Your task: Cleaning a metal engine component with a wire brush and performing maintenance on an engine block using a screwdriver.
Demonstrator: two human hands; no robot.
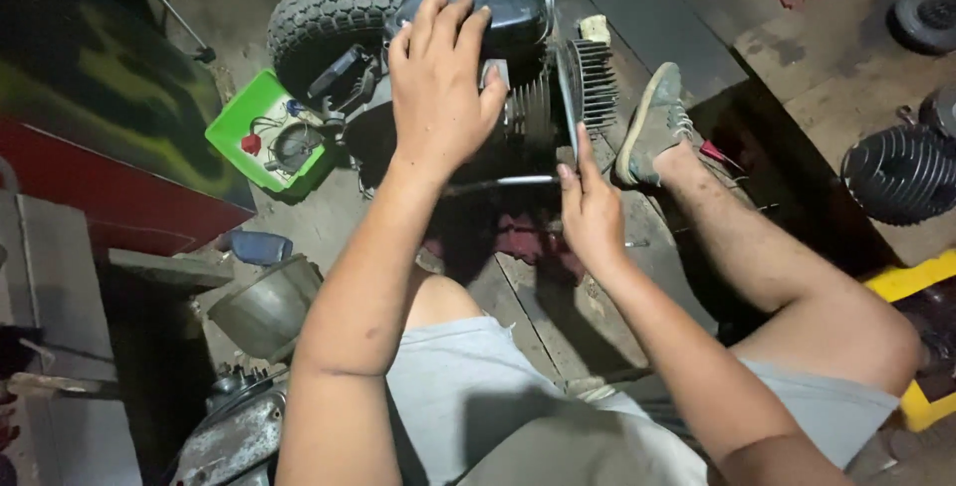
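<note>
Head view: left hand (435, 88) spread wide, palm pressed on dark engine cover (498, 3) at twelve o'clock. Right hand (590, 209) at three o'clock, fingers narrow, pinching finned cylinder (588, 83). Tyre (334, 13) at eleven, green tray (269, 132) at nine.

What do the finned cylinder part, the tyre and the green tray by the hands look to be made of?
Finned cylinder part: cast metal, dull grey, judging by its thin rigid cooling fins. Tyre: black rubber, matte, with a blocky tread. Green tray: probably plastic, given its bright uniform colour and smooth moulded rim.
</note>
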